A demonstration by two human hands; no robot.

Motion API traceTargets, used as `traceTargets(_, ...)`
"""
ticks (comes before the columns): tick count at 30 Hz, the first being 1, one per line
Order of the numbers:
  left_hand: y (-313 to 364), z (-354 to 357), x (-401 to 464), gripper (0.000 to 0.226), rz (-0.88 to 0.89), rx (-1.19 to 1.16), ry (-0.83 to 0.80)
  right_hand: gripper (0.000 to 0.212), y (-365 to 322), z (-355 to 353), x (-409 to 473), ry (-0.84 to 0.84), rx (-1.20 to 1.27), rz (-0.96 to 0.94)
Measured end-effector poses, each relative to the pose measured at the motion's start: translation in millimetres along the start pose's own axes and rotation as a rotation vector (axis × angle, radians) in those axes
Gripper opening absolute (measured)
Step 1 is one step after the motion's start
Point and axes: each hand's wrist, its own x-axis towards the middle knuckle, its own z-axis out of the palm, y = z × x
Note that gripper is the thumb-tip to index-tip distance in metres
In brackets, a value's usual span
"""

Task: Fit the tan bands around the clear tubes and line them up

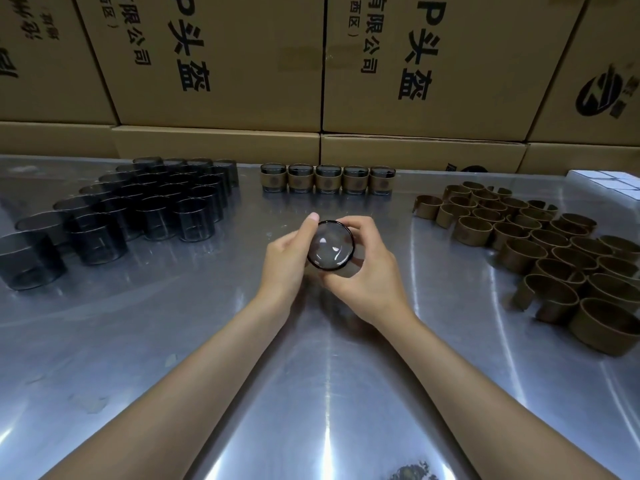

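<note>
Both hands hold one clear tube [331, 247] above the middle of the metal table, its round end turned toward the camera. My left hand [289, 259] grips its left side, thumb up along the rim. My right hand [369, 268] wraps its right side and underside. Whether a tan band sits on this tube is hidden by my fingers. Several bare clear tubes [138, 209] stand grouped at the left. Loose tan bands [540, 244] lie heaped at the right. A row of several banded tubes [327, 179] stands at the back centre.
The shiny metal table [207, 341] runs to a wall of stacked cardboard boxes [221, 64] at the back. Small white boxes [609, 183] sit at the far right edge behind the bands.
</note>
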Motion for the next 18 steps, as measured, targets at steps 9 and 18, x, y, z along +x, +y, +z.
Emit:
traceTargets(9, 2.3, 5.2, -5.4, 0.014, 0.059, 0.094, -0.093, 0.058, -0.6, 1.0, -0.3, 0.0, -0.011, -0.043)
traceTargets(18, -2.8, 0.7, -6.8, 0.027, 0.181, 0.225, -0.228, 0.057, -1.6, -6.3, 3.4, 0.001, 0.221, 0.147)
